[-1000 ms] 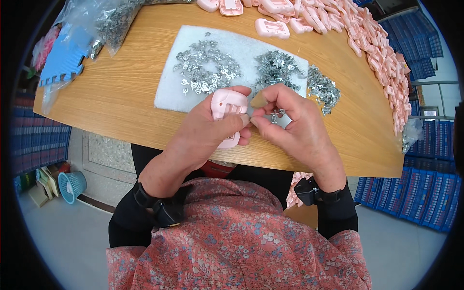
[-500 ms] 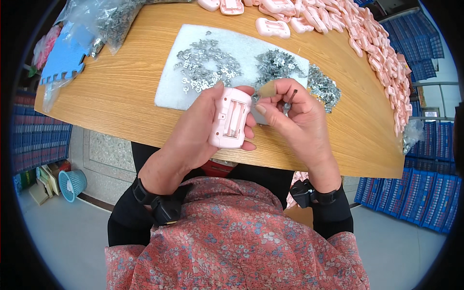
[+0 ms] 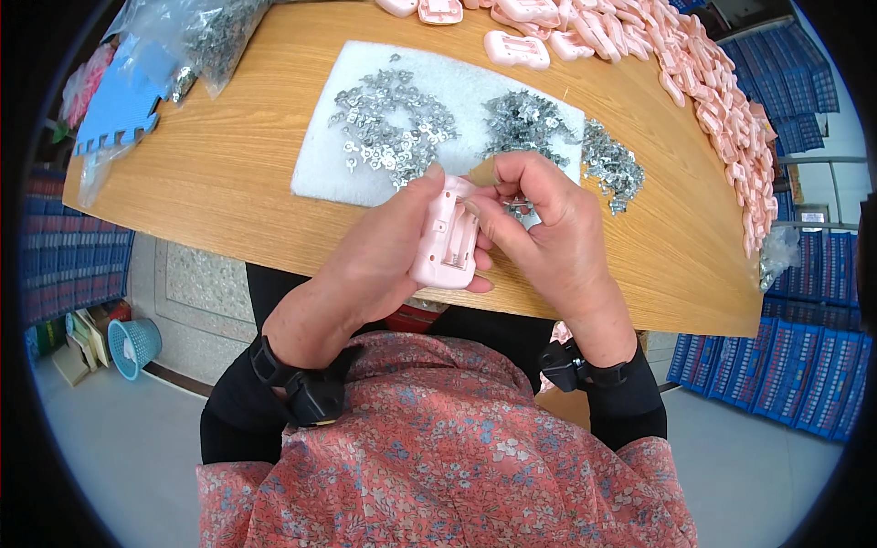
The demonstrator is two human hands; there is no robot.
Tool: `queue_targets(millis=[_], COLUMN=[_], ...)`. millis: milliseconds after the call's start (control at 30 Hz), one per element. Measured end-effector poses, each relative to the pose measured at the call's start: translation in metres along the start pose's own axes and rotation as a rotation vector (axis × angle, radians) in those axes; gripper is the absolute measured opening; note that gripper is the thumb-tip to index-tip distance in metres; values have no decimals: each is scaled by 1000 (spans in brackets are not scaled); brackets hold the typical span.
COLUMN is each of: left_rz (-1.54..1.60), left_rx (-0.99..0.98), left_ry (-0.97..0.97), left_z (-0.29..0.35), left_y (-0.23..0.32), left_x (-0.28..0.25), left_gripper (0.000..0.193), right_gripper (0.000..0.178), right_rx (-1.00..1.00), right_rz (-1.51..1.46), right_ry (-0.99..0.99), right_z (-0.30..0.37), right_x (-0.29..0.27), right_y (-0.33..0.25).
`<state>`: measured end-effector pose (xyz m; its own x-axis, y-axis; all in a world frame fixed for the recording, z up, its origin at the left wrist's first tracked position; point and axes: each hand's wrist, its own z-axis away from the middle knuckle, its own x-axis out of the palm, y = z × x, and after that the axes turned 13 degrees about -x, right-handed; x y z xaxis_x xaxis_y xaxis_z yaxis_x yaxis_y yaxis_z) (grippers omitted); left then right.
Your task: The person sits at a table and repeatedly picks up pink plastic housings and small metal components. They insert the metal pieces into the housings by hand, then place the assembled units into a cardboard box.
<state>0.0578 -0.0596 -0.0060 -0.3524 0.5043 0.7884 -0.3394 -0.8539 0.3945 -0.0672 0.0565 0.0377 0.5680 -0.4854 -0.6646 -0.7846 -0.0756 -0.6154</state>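
Note:
A pink plastic casing (image 3: 442,249) with an open battery compartment is gripped in my left hand (image 3: 388,233), tilted with the compartment facing up. Metal contacts show inside the compartment. Thumb and fingers of my right hand (image 3: 548,219) are pinched at the casing's upper right edge. What the fingertips press there is too small to make out; a tan covering (image 3: 482,173) wraps one finger. Beyond my hands lies a white foam sheet (image 3: 315,173) with a pile of flat metal contacts (image 3: 393,123) on its left and a pile of metal pieces (image 3: 525,123) on its right.
More metal pieces (image 3: 614,169) lie on the wooden table (image 3: 247,137) right of the foam. A large heap of pink casings (image 3: 731,137) covers the far right edge. At far left are a plastic bag of metal parts (image 3: 215,41) and a blue foam mat (image 3: 123,100).
My right hand has moved left and in against the casing, its fingertips now at the compartment's upper end. The casing has shifted slightly right and down and turned a little.

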Motion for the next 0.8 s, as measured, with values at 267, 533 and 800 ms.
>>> queue_targets(millis=[267, 533, 800], left_rz=[-38, -1, -46], left_rx=[4, 4, -7], left_ry=[51, 3, 33], left_z=[0, 2, 2], left_y=[-2, -1, -2], left_x=[7, 7, 11], left_gripper=[54, 54, 55], right_gripper=[20, 18, 18], right_rx=[-85, 94, 82], right_rz=[166, 4, 22], right_ry=[35, 15, -13], right_z=[3, 9, 12], right_x=[3, -12, -15], right_y=[-6, -4, -4])
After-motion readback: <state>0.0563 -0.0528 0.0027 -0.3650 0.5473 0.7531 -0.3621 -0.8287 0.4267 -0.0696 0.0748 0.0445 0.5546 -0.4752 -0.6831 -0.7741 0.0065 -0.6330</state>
